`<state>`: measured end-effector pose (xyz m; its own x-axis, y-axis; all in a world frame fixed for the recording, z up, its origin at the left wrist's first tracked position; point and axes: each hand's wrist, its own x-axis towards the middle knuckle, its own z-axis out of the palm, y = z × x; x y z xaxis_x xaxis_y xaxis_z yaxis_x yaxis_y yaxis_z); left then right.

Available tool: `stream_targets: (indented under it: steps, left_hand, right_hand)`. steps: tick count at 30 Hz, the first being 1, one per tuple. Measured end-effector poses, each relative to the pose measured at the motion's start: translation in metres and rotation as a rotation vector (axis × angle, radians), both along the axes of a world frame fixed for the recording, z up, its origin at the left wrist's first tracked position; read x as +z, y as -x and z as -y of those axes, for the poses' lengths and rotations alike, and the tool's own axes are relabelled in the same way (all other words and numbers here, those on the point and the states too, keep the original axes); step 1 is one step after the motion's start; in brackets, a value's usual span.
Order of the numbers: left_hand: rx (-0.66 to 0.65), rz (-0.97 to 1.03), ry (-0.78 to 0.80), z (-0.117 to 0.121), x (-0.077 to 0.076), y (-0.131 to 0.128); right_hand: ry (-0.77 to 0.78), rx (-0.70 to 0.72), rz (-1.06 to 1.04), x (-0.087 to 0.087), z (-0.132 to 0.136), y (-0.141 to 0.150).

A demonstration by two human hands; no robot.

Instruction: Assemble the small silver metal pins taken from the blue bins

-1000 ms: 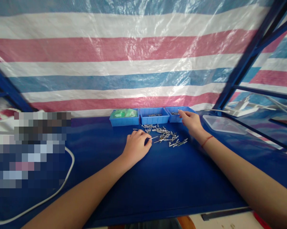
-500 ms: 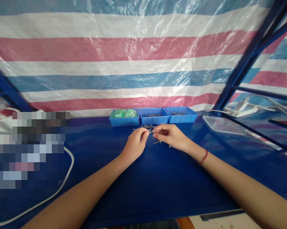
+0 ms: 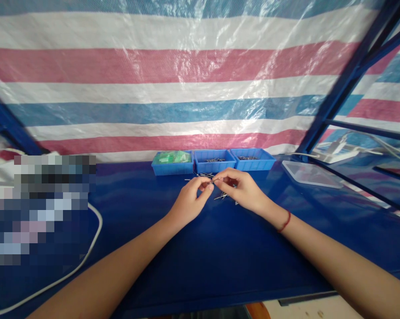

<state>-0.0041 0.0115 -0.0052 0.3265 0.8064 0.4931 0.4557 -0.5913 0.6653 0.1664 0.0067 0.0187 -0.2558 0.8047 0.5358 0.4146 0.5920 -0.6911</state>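
My left hand (image 3: pixel 194 195) and my right hand (image 3: pixel 241 188) meet over the blue table, fingertips almost touching. Between them is a thin metal screw (image 3: pixel 214 181), pinched at one end by each hand; its details are too small to make out. Behind the fingers, several loose screws (image 3: pixel 205 175) lie on the table. More screws (image 3: pixel 221 195) lie under and beside my right hand, which partly hides them.
Three blue bins stand at the back: the left bin (image 3: pixel 172 168) holds green packets, the middle bin (image 3: pixel 214 167) and right bin (image 3: pixel 255 165) hold metal pieces. A clear plastic lid (image 3: pixel 311 174) lies right. A white cable (image 3: pixel 98 235) curves at left.
My hands have come closer together, the left shifting slightly right. The metal screw now bridges both sets of fingertips.
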Motion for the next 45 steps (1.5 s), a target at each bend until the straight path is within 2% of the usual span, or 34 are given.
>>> stream_targets:
  steps: [5,13,19,22,25,29,32,34,39,45]
  left_hand:
    - [-0.009,-0.012,-0.030,0.000,0.001,0.000]
    - [0.078,0.060,-0.114,0.002,0.003,0.001]
    - [0.098,0.051,-0.155,0.003,0.003,0.000]
    - [0.115,0.016,-0.135,0.003,0.001,-0.001]
    - [0.093,-0.066,-0.141,0.003,0.000,-0.001]
    - [-0.017,-0.278,-0.177,0.007,0.002,-0.004]
    - [-0.082,-0.418,-0.172,0.010,0.003,-0.006]
    - [-0.104,-0.465,-0.160,0.011,0.003,-0.007]
    - [-0.100,-0.446,-0.157,0.007,0.001,-0.007]
    - [-0.043,-0.363,-0.126,0.002,-0.003,-0.003]
  right_hand:
    - [-0.062,0.001,0.050,0.003,0.003,0.000]
    - [-0.086,-0.040,0.094,0.002,-0.003,-0.004]
    - [-0.052,0.036,0.210,-0.002,-0.002,-0.004]
    - [0.004,0.005,0.173,-0.004,-0.004,-0.003]
    - [0.074,-0.164,0.020,-0.005,-0.017,-0.014]
    - [0.102,-0.521,-0.144,-0.005,-0.044,-0.050]
    - [0.112,-0.730,-0.124,-0.006,-0.059,-0.078]
    - [0.117,-0.790,-0.089,-0.006,-0.063,-0.089]
    - [0.103,-0.734,-0.074,-0.004,-0.058,-0.080]
    - [-0.004,-0.486,0.150,0.003,-0.037,-0.048]
